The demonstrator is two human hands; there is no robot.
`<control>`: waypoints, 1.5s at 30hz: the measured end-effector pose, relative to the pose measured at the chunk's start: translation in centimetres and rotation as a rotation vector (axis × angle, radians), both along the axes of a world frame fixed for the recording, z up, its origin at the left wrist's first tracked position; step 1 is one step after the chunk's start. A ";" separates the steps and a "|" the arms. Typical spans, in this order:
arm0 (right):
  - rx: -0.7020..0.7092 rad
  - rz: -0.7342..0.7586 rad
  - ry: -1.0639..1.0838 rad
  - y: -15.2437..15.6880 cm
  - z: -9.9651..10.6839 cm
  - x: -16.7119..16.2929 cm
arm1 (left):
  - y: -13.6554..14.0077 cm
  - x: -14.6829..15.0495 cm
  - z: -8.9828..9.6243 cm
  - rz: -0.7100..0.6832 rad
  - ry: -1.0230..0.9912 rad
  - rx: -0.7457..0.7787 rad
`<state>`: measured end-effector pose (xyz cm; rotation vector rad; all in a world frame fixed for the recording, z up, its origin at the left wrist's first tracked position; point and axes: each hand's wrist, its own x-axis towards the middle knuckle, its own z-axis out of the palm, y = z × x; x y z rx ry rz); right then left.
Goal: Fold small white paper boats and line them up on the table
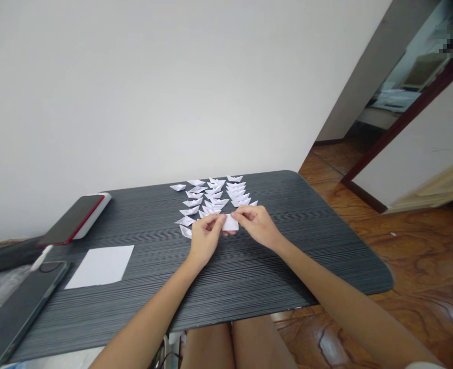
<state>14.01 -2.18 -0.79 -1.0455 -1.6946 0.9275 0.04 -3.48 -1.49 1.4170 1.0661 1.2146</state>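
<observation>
A small folded piece of white paper (231, 223) is held up above the dark table, between both hands. My left hand (207, 233) pinches its left side between thumb and fingers. On its upper right corner, the thumb and fingertips of my right hand (260, 224) are closed. Just beyond the hands, several white paper boats (216, 203) stand in rough columns; my hands hide part of the nearest ones. A flat white sheet of paper (101, 265) lies to the left of my left forearm.
The dark striped table (311, 225) has rounded right corners and meets a white wall at the back. At the left are a red-edged tablet (72, 220) on a white object, a dark phone-like device (22, 312) and a white cable plug (41, 258).
</observation>
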 end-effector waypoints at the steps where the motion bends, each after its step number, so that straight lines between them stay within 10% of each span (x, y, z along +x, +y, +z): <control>1: -0.016 -0.007 -0.006 0.0 -0.1 -0.1 | 0.0 0.1 0.0 0.000 0.001 -0.015; 8: -0.340 0.202 0.143 -0.2 -0.5 -0.4 | 0.2 -0.1 -0.6 -0.003 -0.016 -0.046; 17: -0.413 0.259 0.224 0.0 -1.0 -0.4 | 0.1 -0.4 -1.1 0.073 0.082 -0.044; 33: -0.189 0.304 0.280 0.3 0.5 1.0 | 0.7 -1.7 0.5 -0.237 -0.100 0.087; 45: -0.203 0.304 0.239 0.3 0.3 1.1 | 0.9 -1.8 -0.1 -0.082 0.007 0.157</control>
